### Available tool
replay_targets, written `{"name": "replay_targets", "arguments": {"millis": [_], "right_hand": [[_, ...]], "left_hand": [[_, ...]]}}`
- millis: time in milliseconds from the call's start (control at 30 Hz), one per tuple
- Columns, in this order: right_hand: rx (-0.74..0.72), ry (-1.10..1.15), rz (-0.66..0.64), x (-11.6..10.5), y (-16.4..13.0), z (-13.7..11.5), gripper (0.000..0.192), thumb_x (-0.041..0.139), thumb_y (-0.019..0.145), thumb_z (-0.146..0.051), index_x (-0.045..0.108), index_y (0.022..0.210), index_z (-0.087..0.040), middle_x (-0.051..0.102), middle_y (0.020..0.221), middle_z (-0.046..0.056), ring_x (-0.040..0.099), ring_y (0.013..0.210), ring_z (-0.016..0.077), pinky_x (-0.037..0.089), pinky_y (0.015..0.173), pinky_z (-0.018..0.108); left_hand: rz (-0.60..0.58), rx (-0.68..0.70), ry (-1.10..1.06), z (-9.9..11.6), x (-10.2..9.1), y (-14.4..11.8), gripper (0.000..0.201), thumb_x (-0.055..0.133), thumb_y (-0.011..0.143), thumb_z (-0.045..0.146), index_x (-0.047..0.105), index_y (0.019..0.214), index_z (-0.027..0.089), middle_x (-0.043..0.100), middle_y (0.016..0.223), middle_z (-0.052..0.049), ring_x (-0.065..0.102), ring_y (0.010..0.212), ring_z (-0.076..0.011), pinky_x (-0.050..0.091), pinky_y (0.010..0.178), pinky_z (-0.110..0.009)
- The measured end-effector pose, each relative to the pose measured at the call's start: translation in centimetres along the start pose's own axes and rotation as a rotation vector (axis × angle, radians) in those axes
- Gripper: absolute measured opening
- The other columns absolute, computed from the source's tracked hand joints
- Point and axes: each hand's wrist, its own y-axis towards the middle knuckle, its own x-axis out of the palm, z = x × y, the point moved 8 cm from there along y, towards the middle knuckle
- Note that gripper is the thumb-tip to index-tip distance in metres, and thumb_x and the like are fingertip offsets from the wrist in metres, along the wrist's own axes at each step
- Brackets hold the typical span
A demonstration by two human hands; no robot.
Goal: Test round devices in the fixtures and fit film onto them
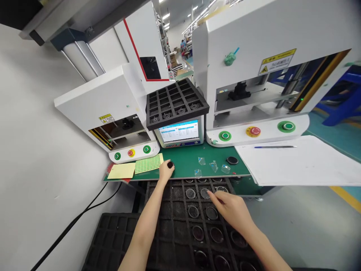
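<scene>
The left hand (166, 171) is pinching a small black part (170, 164) between its fingertips, holding it over the near edge of the green mat (186, 160). The right hand (229, 209) is hovering over the near tray (169, 226), its fingers half curled and holding nothing, with the fingertips (211, 195) reaching toward a round lens (205, 193) lying in one of the tray's cells. More lenses are sitting in the cells around it, on the tray's right side.

On the mat, right of the left hand, clear film scraps (213, 166) are lying loose, and a black disc (232, 160) is resting just beyond them. Left of the hand, a green dotted sheet (148, 163) and a yellow note (122, 171) are lying side by side, touching. A white paper (299, 162) is covering the mat's right end, with a pen (275, 146) lying at its far edge.

Farther back, a small screen (179, 132) is glowing in the middle, with a second black tray (176, 102) resting tilted on top of it. White machines are standing on either side: the left machine (109, 99) and the larger right machine (254, 60), each showing green buttons and a red stop button along its front.
</scene>
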Motion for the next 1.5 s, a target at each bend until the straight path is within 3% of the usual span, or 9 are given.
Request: {"name": "replay_targets", "arguments": {"millis": [133, 267, 367, 467, 567, 733, 967, 1167, 1500], "right_hand": [[0.077, 0.101, 0.041, -0.5, 1.0, -0.2, 0.045, 0.045, 0.100, -0.051, 0.061, 0.071, -0.020, 0.063, 0.064, 0.003, 0.058, 0.053, 0.0130, 0.044, 0.055, 0.024], [0.137, 0.247, 0.009, -0.5, 2.1, -1.4, 0.030, 0.054, 0.095, -0.047, 0.065, 0.108, -0.021, 0.070, 0.101, 0.009, 0.067, 0.075, 0.0171, 0.056, 0.068, 0.029], [0.151, 0.369, -0.068, -0.6, 2.4, -3.1, 0.028, 0.059, 0.093, -0.047, 0.068, 0.105, -0.024, 0.072, 0.100, 0.007, 0.070, 0.084, 0.0191, 0.059, 0.073, 0.030], [0.162, 0.496, -0.136, -1.2, 2.1, -4.8, 0.029, 0.061, 0.092, -0.051, 0.072, 0.091, -0.024, 0.072, 0.089, 0.007, 0.071, 0.084, 0.0199, 0.060, 0.071, 0.028], [0.198, 0.695, -0.154, -1.9, 1.8, -5.9, 0.024, 0.067, 0.090, -0.048, 0.072, 0.089, -0.024, 0.072, 0.086, 0.007, 0.071, 0.081, 0.0194, 0.060, 0.063, 0.025], [0.118, 0.838, -0.153, -3.0, 1.9, -7.2, 0.007, 0.068, 0.091, -0.030, 0.072, 0.095, -0.025, 0.071, 0.090, 0.006, 0.071, 0.084, 0.0180, 0.061, 0.069, 0.026], [-0.123, 0.485, 0.087, -7.0, 1.5, -9.6, 0.024, 0.068, 0.080, 0.001, 0.061, 0.090, -0.020, 0.069, 0.086, 0.003, 0.068, 0.082, 0.0128, 0.059, 0.074, 0.022], [-0.240, 0.393, 0.001, -8.0, 1.4, -11.2, 0.024, 0.059, 0.086, 0.003, 0.053, 0.084, -0.020, 0.067, 0.080, 0.001, 0.068, 0.068, 0.0088, 0.057, 0.058, 0.015], [-0.282, 0.363, -0.239, -7.4, 0.8, -10.9, 0.022, 0.047, 0.092, 0.002, 0.057, 0.092, -0.017, 0.062, 0.087, 0.005, 0.063, 0.083, 0.0109, 0.055, 0.072, 0.020]], "left_hand": [[-0.212, -0.064, -0.344, 2.3, 1.6, -3.4, 0.039, 0.064, 0.091, 0.038, 0.063, 0.121, 0.013, 0.067, 0.124, -0.014, 0.066, 0.108, -0.0233, 0.053, 0.097, -0.044], [-0.521, -0.141, -0.631, 5.0, 3.6, -10.0, 0.059, 0.083, 0.067, 0.049, 0.072, 0.111, 0.011, 0.074, 0.111, -0.016, 0.072, 0.093, -0.0247, 0.056, 0.090, -0.040], [-0.648, -0.197, -0.752, 6.4, 3.9, -14.8, 0.063, 0.089, 0.054, 0.052, 0.076, 0.100, 0.010, 0.075, 0.100, -0.016, 0.071, 0.085, -0.0238, 0.057, 0.083, -0.038], [-0.680, -0.193, -0.827, 7.4, 3.5, -18.1, 0.060, 0.083, 0.063, 0.061, 0.077, 0.092, 0.009, 0.074, 0.094, -0.016, 0.068, 0.080, -0.0205, 0.055, 0.076, -0.032], [-0.721, -0.068, -0.830, 8.3, 3.1, -20.0, 0.063, 0.072, 0.073, 0.068, 0.077, 0.089, 0.007, 0.073, 0.093, -0.017, 0.066, 0.080, -0.0202, 0.051, 0.075, -0.029], [-0.792, 0.241, -0.724, 9.6, 2.4, -21.3, 0.061, 0.052, 0.090, 0.064, 0.077, 0.097, 0.009, 0.069, 0.107, -0.018, 0.061, 0.107, -0.0285, 0.046, 0.097, -0.039], [-0.668, 0.393, -0.503, 11.9, 0.2, -21.6, 0.048, 0.058, 0.094, 0.047, 0.061, 0.136, 0.026, 0.061, 0.110, -0.010, 0.056, 0.100, -0.0200, 0.044, 0.091, -0.033], [-0.670, 0.333, -0.456, 12.7, -0.3, -22.5, 0.048, 0.063, 0.091, 0.045, 0.060, 0.136, 0.029, 0.059, 0.111, -0.008, 0.056, 0.102, -0.0202, 0.042, 0.096, -0.035], [-0.701, 0.304, -0.337, 12.7, -0.4, -22.5, 0.050, 0.064, 0.090, 0.046, 0.062, 0.135, 0.026, 0.062, 0.109, -0.008, 0.057, 0.098, -0.0214, 0.044, 0.092, -0.037]]}}
